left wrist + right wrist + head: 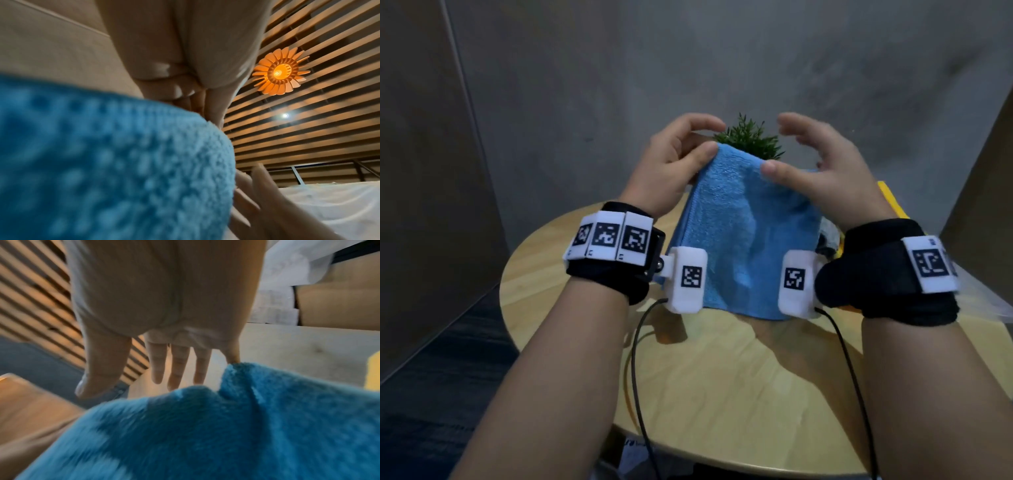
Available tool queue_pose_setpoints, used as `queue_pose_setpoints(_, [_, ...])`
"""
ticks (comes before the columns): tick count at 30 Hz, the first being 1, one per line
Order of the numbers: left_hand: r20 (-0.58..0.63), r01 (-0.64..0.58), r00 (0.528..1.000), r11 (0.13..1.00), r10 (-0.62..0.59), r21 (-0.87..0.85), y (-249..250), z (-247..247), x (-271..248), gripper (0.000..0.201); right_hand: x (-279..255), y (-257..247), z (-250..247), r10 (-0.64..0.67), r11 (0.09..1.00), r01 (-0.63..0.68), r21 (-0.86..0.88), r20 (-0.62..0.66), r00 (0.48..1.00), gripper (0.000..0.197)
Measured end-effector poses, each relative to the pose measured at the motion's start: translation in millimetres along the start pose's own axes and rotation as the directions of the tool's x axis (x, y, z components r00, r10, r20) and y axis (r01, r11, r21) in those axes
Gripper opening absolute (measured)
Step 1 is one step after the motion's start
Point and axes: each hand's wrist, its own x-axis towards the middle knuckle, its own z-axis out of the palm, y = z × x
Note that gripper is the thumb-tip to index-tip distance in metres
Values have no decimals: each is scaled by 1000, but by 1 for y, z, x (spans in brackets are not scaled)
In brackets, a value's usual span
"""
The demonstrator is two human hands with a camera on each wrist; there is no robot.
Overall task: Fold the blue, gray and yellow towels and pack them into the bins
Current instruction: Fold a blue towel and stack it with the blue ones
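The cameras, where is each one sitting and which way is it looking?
Head: on the person's head, looking forward and down at the table; shows both forearms, left hand and right hand at the top edge of the blue towel.
Left wrist: on the left wrist, facing up past the fingers to a ceiling lamp.
Right wrist: on the right wrist, looking along spread fingers.
Shared: all three show the towel.

One blue towel (739,240) is showing, with a part of one yellow towel (890,198) and a scrap of one gray towel (828,236) peeking out beside it. Two hands, one round desk (722,377), one green plant (750,138) and two ceiling lights are showing.
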Motion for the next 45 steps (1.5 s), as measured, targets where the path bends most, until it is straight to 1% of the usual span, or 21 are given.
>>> queue_pose_setpoints(3, [63,-22,998,993,29,-113,2,12,-1,16,1,-13,17,-88,986,104,-131,121,989,66])
queue_pose_setpoints(5, [41,-15,999,993,20,-115,4,15,-2,17,2,-14,22,-83,988,98,-123,123,989,45])
queue_pose_setpoints(7, [25,26,999,999,-26,-27,5,13,-3,41,3,-10,20,-82,991,80,-108,-14,997,21])
queue_pose_setpoints(9, [98,136,984,980,-151,144,2,5,-4,75,4,-6,13,-60,996,45,-80,-200,978,13])
queue_pose_setpoints(10, [159,206,956,951,-246,233,0,2,-4,81,5,-4,10,-56,996,35,-78,-286,957,14])
queue_pose_setpoints(12, [252,298,877,875,-408,381,-5,-5,-5,65,6,-1,4,-54,995,12,-101,-420,906,22])
queue_pose_setpoints(13, [246,326,858,849,-450,416,-7,-7,-4,47,6,2,1,-46,994,-5,-109,-465,884,26])
queue_pose_setpoints(14, [203,349,868,847,-453,400,-9,-9,-3,32,6,4,-1,-28,995,-25,-99,-493,870,27])
queue_pose_setpoints(15, [149,362,892,870,-428,333,-12,-12,-3,22,6,7,-4,3,996,-46,-71,-505,863,24])
queue_pose_setpoints(17, [28,333,942,941,-335,56,-14,-16,-2,11,6,12,-6,73,995,-95,-19,-498,864,19])
queue_pose_setpoints(19, [-72,240,963,949,-259,-203,-14,-19,0,10,7,15,-4,118,991,-133,2,-463,878,20])
queue_pose_setpoints(21, [-149,165,965,941,-216,-294,-13,-19,2,11,9,16,1,156,988,-150,46,-414,897,21])
queue_pose_setpoints(25, [-281,102,944,961,-175,-255,-17,-18,6,37,9,21,17,211,976,-182,123,-298,931,26])
queue_pose_setpoints(28, [-231,59,969,988,-91,-141,-19,-20,4,56,7,21,21,230,966,-191,174,-244,942,30])
queue_pose_setpoints(30, [-200,76,976,996,-83,-45,-16,-19,2,39,6,19,21,251,952,-194,235,-245,936,24])
queue_pose_setpoints(32, [-233,94,969,995,-85,29,-12,-18,1,16,5,19,18,260,929,-172,326,-249,933,7])
queue_pose_setpoints(33, [-253,97,964,993,-78,62,-12,-17,1,13,4,20,17,251,916,-151,372,-237,939,5])
queue_pose_setpoints(36, [-296,84,954,990,-47,113,-13,-16,1,15,2,20,13,182,910,-96,404,-180,967,26])
queue_pose_setpoints(41, [-351,30,936,995,6,95,-17,-17,4,30,2,15,9,203,876,-88,474,-198,959,10])
queue_pose_setpoints(43, [-378,22,926,994,19,104,-17,-17,4,26,2,14,10,214,863,-99,496,-181,960,10])
queue_pose_setpoints(45, [-400,19,916,996,17,87,-17,-18,5,12,2,13,10,230,852,-117,511,-165,959,15])
